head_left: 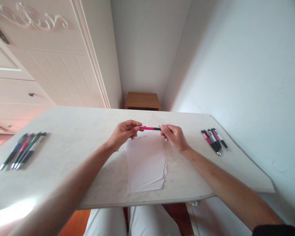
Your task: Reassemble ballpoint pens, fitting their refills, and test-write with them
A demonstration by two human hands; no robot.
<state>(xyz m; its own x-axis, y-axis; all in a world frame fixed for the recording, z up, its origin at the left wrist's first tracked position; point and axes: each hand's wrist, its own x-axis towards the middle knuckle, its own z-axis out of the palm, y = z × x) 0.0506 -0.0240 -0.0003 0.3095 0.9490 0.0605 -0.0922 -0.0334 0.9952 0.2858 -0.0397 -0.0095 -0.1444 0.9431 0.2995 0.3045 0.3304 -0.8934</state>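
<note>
A pink pen (148, 128) with a black grip is held level above the far end of a torn sheet of lined paper (146, 162). My left hand (125, 131) pinches the pen's pink end, fingers closed round it. My right hand (174, 136) pinches the black end, fingers also closed. Both hands hover just over the white table (88, 131), in the middle of it.
Several pens (24, 150) lie side by side at the table's left. Another group of several pens (214, 140) lies at the right, near the wall. A wooden stand (142, 100) sits beyond the far edge. White cabinet doors (39, 65) rise on the left.
</note>
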